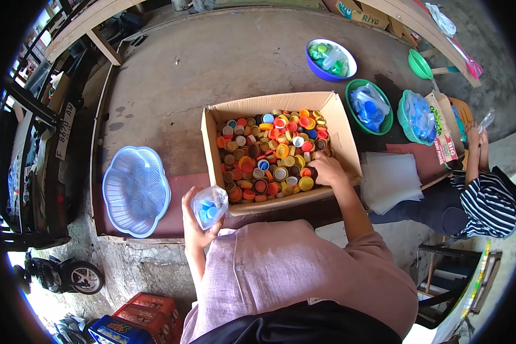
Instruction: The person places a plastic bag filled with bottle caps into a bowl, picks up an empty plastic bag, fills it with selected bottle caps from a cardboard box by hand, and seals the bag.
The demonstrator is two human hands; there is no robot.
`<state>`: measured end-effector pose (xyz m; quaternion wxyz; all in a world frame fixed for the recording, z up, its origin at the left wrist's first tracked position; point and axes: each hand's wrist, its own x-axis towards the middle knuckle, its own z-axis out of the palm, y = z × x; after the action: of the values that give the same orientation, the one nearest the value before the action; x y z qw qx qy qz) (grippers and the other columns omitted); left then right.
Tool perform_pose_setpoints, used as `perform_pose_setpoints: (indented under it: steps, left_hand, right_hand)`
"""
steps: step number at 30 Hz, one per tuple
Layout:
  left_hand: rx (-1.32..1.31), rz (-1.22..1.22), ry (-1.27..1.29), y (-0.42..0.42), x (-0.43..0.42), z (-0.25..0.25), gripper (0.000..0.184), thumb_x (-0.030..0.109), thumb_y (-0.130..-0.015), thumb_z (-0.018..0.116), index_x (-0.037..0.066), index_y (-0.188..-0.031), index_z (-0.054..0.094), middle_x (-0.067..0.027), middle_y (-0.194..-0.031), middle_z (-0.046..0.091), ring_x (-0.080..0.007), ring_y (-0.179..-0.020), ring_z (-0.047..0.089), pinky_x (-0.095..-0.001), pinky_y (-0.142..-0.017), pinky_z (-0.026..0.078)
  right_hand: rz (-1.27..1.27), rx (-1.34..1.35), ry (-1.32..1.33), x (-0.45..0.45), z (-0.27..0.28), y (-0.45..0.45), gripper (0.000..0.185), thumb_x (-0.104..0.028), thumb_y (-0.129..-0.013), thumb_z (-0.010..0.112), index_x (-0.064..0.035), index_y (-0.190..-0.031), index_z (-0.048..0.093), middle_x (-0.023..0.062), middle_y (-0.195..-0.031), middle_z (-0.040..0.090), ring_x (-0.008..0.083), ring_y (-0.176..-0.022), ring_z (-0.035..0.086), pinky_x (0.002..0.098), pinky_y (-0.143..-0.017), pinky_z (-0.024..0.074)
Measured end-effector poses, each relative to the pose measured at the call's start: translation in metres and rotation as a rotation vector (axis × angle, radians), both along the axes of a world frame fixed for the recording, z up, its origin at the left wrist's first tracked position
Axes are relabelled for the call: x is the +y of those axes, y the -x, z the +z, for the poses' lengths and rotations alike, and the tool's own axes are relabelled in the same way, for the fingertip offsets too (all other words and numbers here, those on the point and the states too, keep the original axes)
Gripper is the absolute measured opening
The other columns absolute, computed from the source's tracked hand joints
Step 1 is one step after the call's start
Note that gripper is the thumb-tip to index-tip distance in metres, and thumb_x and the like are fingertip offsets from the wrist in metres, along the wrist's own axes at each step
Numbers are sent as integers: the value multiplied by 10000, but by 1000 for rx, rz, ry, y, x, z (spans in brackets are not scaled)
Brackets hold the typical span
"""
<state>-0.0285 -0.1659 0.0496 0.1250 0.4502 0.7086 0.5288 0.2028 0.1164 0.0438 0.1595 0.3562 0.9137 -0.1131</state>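
My left hand (197, 225) is wrapped round a clear plastic bag (217, 198) with a few blue bottle caps (210, 212) inside. It is beside the front left corner of a cardboard box (339, 123). Bottle caps (281, 151) in yellow, orange, red, brown, white and some blue fill the box in a loose heap. Over the box's right side, my right hand (328, 171) reaches in with bent fingers at the caps. Its fingertips are partly hidden, so whatever they pinch cannot be made out.
An empty light-blue plastic basket (136, 192) lies left. To the right are a purple-rimmed bowl (310, 61), a green basket (351, 125) and a teal basket (403, 122) with bagged caps. Clear plastic sheets (390, 180) lie nearby. Another person (487, 200) handles a bag at far right.
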Motion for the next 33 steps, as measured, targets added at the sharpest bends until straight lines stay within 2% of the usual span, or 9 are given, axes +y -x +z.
perform_pose_setpoints:
  steps: [5, 8, 10, 12, 15, 20, 23, 28, 33]
  left_hand:
    - [8, 9, 10, -2, 1, 0, 823, 222, -622, 719, -5, -1290, 296, -192, -1189, 441, -299, -1093, 469, -396, -930, 376]
    - [-3, 4, 8, -2, 0, -1, 822, 221, -624, 720, -5, -1290, 295, -192, -1189, 442, -297, -1097, 466, -396, -933, 373]
    - [16, 13, 12, -1, 0, -2, 823, 225, -625, 721, -4, -1291, 295, -192, -1189, 442, -295, -1098, 465, -395, -932, 373]
    - [14, 14, 15, -1, -1, -1, 823, 227, -626, 722, -3, -1291, 295, -191, -1190, 441, -295, -1098, 465, -394, -932, 374]
    - [13, 9, 15, -1, 0, -2, 825, 231, -626, 723, -3, -1291, 295, -190, -1190, 443, -294, -1094, 467, -391, -931, 374]
    - [33, -2, 12, -2, 2, -1, 828, 234, -622, 726, -5, -1290, 299, -188, -1182, 449, -295, -1084, 472, -390, -928, 376]
    - [-2, -2, -3, -3, 3, -1, 826, 234, -621, 726, -6, -1289, 303, -189, -1175, 453, -296, -1078, 477, -390, -923, 379]
    - [15, -5, -6, -2, 2, 0, 819, 230, -621, 722, -6, -1286, 306, -192, -1171, 454, -298, -1073, 480, -393, -916, 383]
    - [19, -10, -10, -2, 3, -2, 815, 235, -621, 720, 0, -1285, 310, -188, -1168, 457, -296, -1070, 481, -392, -914, 383]
  right_hand:
    - [-14, 388, 55, 11, -1, -8, 235, -219, -655, 732, -82, -832, 662, 101, -845, 583, 277, -803, 585, 386, -696, 471]
    - [-98, 436, 46, 14, -4, -10, 281, -263, -663, 743, -52, -827, 654, 102, -826, 596, 264, -806, 586, 369, -683, 474]
    - [-108, 456, 45, 16, -13, -11, 285, -248, -675, 738, -29, -836, 650, 109, -820, 613, 257, -780, 594, 354, -672, 479]
    - [-198, 576, 219, 12, -9, -10, 289, -226, -676, 735, -20, -859, 649, 120, -779, 624, 260, -723, 605, 346, -657, 484]
    - [-130, 606, 151, 9, -16, -10, 269, -195, -675, 727, -17, -860, 648, 132, -740, 636, 259, -685, 622, 339, -638, 493]
    - [-161, 518, 260, -1, -2, -1, 213, -148, -663, 707, -21, -824, 648, 152, -781, 656, 243, -708, 648, 327, -630, 501]
    - [-125, 561, 279, 0, -5, -2, 240, -150, -652, 709, -13, -831, 625, 145, -775, 651, 225, -703, 645, 309, -631, 495]
    - [-147, 834, 270, 1, -8, -2, 324, -82, -593, 732, -22, -855, 551, 88, -723, 609, 210, -664, 608, 317, -625, 482]
    - [-205, 791, 217, 3, -6, -3, 317, -64, -583, 734, -49, -840, 548, 70, -792, 579, 210, -738, 584, 335, -665, 463]
